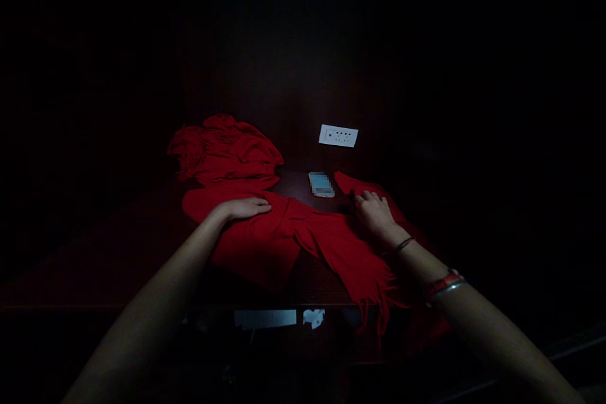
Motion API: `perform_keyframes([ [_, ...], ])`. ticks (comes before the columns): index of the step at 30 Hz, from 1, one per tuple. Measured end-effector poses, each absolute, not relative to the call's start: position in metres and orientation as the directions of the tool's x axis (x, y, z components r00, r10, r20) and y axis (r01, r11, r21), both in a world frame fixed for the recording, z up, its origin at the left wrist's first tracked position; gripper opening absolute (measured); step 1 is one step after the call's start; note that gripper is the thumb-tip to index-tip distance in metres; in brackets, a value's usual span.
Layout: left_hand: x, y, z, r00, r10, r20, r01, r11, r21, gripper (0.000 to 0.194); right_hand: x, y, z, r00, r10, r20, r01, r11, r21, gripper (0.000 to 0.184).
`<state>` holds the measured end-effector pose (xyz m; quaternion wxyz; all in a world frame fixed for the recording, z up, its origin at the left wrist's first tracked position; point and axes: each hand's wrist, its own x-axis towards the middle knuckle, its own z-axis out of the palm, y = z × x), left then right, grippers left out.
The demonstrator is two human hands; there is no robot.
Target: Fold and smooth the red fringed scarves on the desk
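Observation:
A red scarf (331, 237) with a fringed end lies spread over the dark table, its tassels hanging past the front edge. My left hand (247, 207) rests flat on its left part, fingers stretched out together. Farther right, my right hand (374, 209) has its fingers curled down at the red fabric by the phone; the fingertips are partly hidden in shadow. More red fabric (362, 184) reaches back and to the right beyond that hand. Whether it joins the front piece I cannot tell.
Bunched red fringed fabric (231, 151) is heaped at the back left. A phone (321, 184) with a lit, blurred screen lies behind the scarf. The back wall carries a white socket plate (338, 136). Pale objects (265, 318) show below the table's front edge; surroundings are very dark.

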<state>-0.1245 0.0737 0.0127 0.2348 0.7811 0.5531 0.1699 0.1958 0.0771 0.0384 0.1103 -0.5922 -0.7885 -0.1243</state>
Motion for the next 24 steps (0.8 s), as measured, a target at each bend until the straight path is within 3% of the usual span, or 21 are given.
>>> perform_keyframes([
  [2, -0.124, 0.077, 0.011, 0.311, 0.950, 0.021, 0.706, -0.246, 0.664, 0.044, 0.175, 0.066, 0.034, -0.395, 0.854, 0.339, 0.906, 0.423, -0.010, 0.027],
  [6, -0.117, 0.075, 0.009, 0.232, 0.973, -0.009, 0.506, -0.113, 0.855, 0.035, 0.141, 0.046, 0.027, -0.615, 0.773, 0.154, 0.726, 0.632, -0.271, 0.042],
  [8, -0.113, 0.073, 0.010, 0.212, 0.976, -0.041, 0.407, -0.051, 0.912, 0.029, 0.131, 0.039, 0.023, -0.643, 0.756, 0.121, 0.706, 0.647, -0.287, 0.041],
  [12, -0.105, 0.071, 0.015, 0.153, 0.979, -0.132, 0.182, 0.103, 0.978, 0.017, 0.128, 0.044, 0.024, -0.570, 0.805, 0.164, 0.756, 0.592, -0.278, 0.017],
  [16, -0.103, 0.071, 0.018, 0.096, 0.974, -0.204, 0.043, 0.201, 0.979, 0.012, 0.141, 0.058, 0.037, -0.436, 0.867, 0.240, 0.781, 0.497, -0.379, 0.018],
  [18, -0.104, 0.071, 0.018, 0.092, 0.976, -0.198, 0.051, 0.194, 0.980, 0.015, 0.146, 0.056, 0.039, -0.484, 0.852, 0.200, 0.742, 0.521, -0.422, 0.022],
  [21, -0.106, 0.072, 0.015, 0.058, 0.976, -0.211, 0.070, 0.207, 0.976, 0.023, 0.145, 0.039, 0.031, -0.643, 0.758, 0.108, 0.680, 0.630, -0.375, 0.038],
  [24, -0.109, 0.073, 0.012, 0.031, 0.964, -0.263, 0.058, 0.261, 0.964, 0.027, 0.140, 0.023, 0.021, -0.636, 0.766, 0.091, 0.742, 0.640, -0.200, 0.036],
])
